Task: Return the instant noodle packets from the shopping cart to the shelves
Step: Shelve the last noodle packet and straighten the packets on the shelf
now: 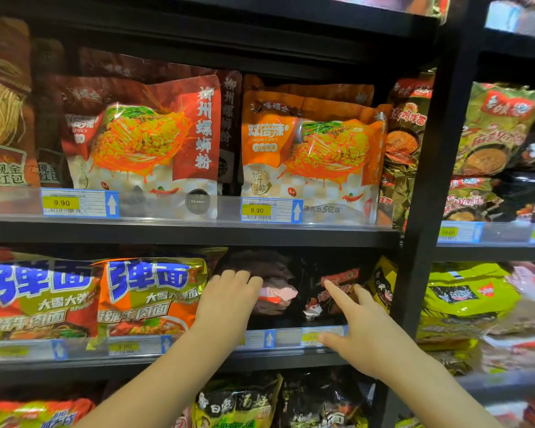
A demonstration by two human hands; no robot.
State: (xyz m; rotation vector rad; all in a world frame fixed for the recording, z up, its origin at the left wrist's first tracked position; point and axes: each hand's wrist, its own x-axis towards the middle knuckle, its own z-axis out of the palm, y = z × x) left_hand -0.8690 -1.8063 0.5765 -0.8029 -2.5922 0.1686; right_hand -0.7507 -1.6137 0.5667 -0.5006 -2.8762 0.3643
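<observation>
Both my hands reach into the middle shelf [198, 356]. My left hand [229, 301] lies with its fingers over the left edge of a dark purple-pink noodle packet [272, 288] set back in the shelf. My right hand [362, 332] has its index finger stretched out, touching a black noodle packet with red lettering [337, 291]; its thumb hangs in front of the price rail. Neither hand grips a packet. The shopping cart is out of view.
Orange-and-gold noodle packs [149, 298] fill the shelf to the left, a yellow-black pack [383, 282] sits to the right. Red and orange pouches [309, 149] stand on the shelf above. A black upright post [430, 211] divides off the neighbouring bay of green packs [464, 291].
</observation>
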